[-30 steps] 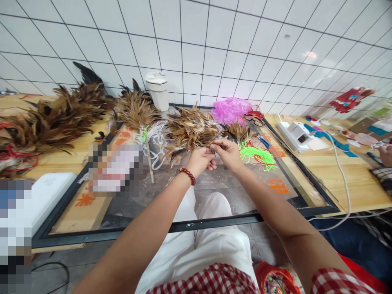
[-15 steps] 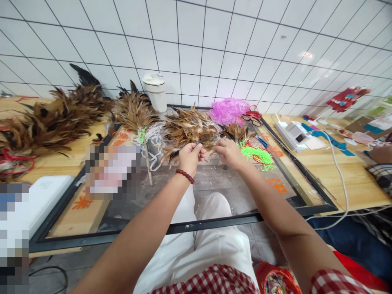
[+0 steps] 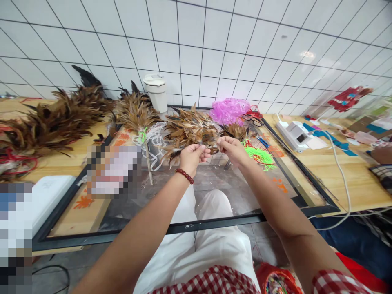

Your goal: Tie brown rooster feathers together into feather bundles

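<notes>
Brown feathers (image 3: 191,126) lie in a loose pile at the middle of the glass-topped frame, just beyond both hands. My left hand (image 3: 192,158), with a red bead bracelet at the wrist, is closed in a pinch at the near edge of the pile; a small feather seems to be between its fingertips. To its right, my right hand (image 3: 231,150) is closed too, thumb against fingers, and what it pinches is too small to make out. A feather bundle (image 3: 136,112) tied with green string on a stick (image 3: 148,163) lies to the left.
A white lidded cup (image 3: 156,93) stands by the tiled wall. Pink plastic (image 3: 229,110), green strings (image 3: 260,157) and blue scissors (image 3: 263,142) lie to the right, near a white power strip (image 3: 294,136). A long feather mass (image 3: 52,122) fills the left. Another person's arm (image 3: 381,155) shows far right.
My right hand has moved slightly right, away from my left hand, which has shifted very little. Both remain closed near the feather pile.
</notes>
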A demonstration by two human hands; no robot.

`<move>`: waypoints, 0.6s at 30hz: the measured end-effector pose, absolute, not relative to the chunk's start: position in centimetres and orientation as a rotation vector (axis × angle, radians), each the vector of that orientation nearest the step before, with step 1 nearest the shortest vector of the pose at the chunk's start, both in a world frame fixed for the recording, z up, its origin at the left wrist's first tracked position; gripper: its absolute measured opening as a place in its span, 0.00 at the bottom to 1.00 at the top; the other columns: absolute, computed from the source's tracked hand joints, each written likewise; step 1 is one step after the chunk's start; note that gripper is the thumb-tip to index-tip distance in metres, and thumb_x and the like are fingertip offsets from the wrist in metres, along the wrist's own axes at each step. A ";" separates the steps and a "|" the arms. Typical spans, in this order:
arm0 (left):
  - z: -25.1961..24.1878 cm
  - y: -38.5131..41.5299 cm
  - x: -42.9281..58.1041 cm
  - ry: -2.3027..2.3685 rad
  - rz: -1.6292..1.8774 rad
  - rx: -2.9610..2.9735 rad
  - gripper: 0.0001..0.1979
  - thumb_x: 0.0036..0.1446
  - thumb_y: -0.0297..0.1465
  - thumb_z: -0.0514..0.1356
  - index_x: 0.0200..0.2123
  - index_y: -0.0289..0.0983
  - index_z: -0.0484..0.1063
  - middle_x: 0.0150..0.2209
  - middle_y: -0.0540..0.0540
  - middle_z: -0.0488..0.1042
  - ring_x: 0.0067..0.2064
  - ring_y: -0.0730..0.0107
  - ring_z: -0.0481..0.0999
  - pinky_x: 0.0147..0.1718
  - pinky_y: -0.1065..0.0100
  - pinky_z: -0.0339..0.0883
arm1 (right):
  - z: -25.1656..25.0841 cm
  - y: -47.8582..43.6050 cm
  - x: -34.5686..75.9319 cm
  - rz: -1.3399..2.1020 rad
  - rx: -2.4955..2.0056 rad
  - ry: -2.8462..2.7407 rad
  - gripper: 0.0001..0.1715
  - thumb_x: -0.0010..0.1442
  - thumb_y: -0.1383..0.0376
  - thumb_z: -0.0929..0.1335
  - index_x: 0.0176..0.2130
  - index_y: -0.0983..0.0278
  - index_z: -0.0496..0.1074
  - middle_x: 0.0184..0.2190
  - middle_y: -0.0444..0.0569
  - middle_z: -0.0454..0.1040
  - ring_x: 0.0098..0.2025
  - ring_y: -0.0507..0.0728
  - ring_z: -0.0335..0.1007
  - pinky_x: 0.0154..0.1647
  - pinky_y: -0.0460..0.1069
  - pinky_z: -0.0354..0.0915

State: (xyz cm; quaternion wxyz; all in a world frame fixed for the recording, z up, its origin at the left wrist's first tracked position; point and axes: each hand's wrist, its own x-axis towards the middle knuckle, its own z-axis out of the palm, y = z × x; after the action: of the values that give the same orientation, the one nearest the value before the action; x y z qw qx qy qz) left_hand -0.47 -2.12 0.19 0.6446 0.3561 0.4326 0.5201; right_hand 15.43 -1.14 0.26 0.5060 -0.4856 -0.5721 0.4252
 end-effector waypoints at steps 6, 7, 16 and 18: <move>0.9 -2.5 -0.5 0.926 1.056 0.710 0.06 0.53 0.25 0.63 0.26 0.31 0.69 0.25 0.47 0.75 0.25 0.74 0.77 0.23 0.75 0.67 | 0.1 -1.8 13.6 1.230 -1.006 -1.257 0.16 0.48 0.54 0.72 0.28 0.64 0.70 0.22 0.41 0.68 0.24 0.48 0.59 0.28 0.45 0.57; 0.9 -2.5 -0.5 0.917 1.045 0.701 0.06 0.52 0.25 0.63 0.26 0.31 0.69 0.25 0.47 0.75 0.25 0.74 0.77 0.23 0.75 0.67 | -0.1 -1.9 13.4 1.211 -1.001 -1.256 0.16 0.49 0.54 0.72 0.29 0.63 0.71 0.23 0.41 0.69 0.25 0.48 0.60 0.28 0.45 0.58; 0.3 -2.4 -0.8 0.858 0.967 0.723 0.06 0.51 0.26 0.65 0.29 0.31 0.71 0.28 0.45 0.77 0.25 0.73 0.77 0.21 0.75 0.67 | -0.8 -1.9 12.4 1.140 -0.988 -1.135 0.17 0.45 0.55 0.74 0.30 0.63 0.72 0.24 0.40 0.68 0.24 0.47 0.61 0.27 0.44 0.62; 0.4 -2.4 -0.8 0.859 0.968 0.728 0.06 0.50 0.26 0.66 0.29 0.31 0.72 0.27 0.45 0.76 0.25 0.74 0.77 0.21 0.76 0.66 | -0.9 -2.0 12.1 1.134 -1.004 -1.144 0.16 0.45 0.55 0.74 0.29 0.63 0.72 0.24 0.40 0.68 0.24 0.47 0.61 0.27 0.44 0.62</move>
State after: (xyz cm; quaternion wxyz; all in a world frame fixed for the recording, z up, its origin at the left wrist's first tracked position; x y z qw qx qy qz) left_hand -0.75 -2.45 0.41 0.7369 0.3313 0.3912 0.4407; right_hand 12.11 -2.04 -0.89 0.5826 -0.4300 -0.4899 0.4855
